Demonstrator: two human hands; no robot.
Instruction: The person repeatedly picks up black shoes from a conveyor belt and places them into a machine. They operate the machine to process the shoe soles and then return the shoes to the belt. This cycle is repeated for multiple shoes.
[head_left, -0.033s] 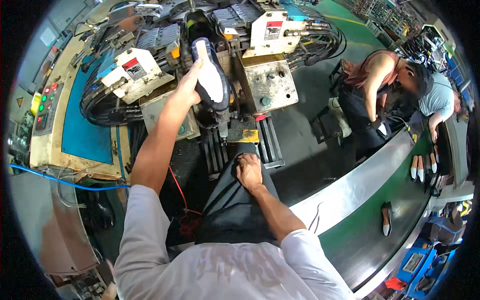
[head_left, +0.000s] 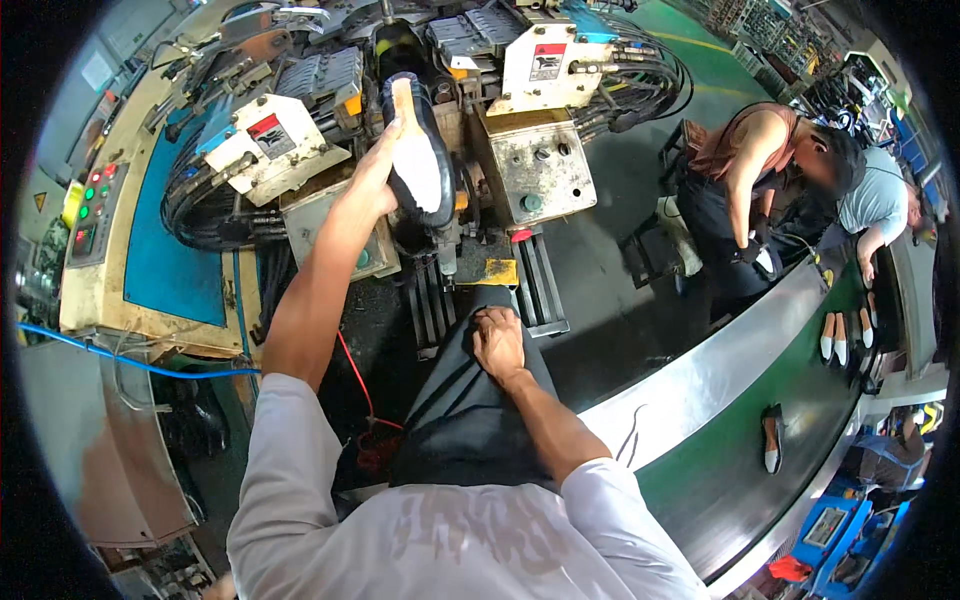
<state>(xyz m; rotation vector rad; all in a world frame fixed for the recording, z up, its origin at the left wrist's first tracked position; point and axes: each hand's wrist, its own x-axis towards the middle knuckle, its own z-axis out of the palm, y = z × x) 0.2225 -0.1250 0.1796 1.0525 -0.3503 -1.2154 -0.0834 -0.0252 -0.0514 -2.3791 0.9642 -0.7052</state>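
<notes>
My left hand (head_left: 378,175) is closed on the rear left side of a dark shoe (head_left: 441,165) at the machine in front of me. The shoe's underside is toward me, white at the front with a tan strip (head_left: 403,100) at the heel end. Its toe points down toward me, close above a metal rod-like part (head_left: 447,255) of the machine. Some of my left fingers are hidden behind the shoe. My right hand (head_left: 498,342) rests on my dark-trousered thigh, fingers curled in and holding nothing visible.
White side units (head_left: 268,140) with hoses flank the shoe. A control box (head_left: 535,170) with knobs stands right of it, a button panel (head_left: 95,215) far left. At right, a green conveyor (head_left: 700,490) carries several shoes (head_left: 772,440); two people work beyond it.
The shoe has tilted very slightly in my left hand, its toe a little farther left. My right hand stays on my thigh. The nearer co-worker's hands have shifted a little.
</notes>
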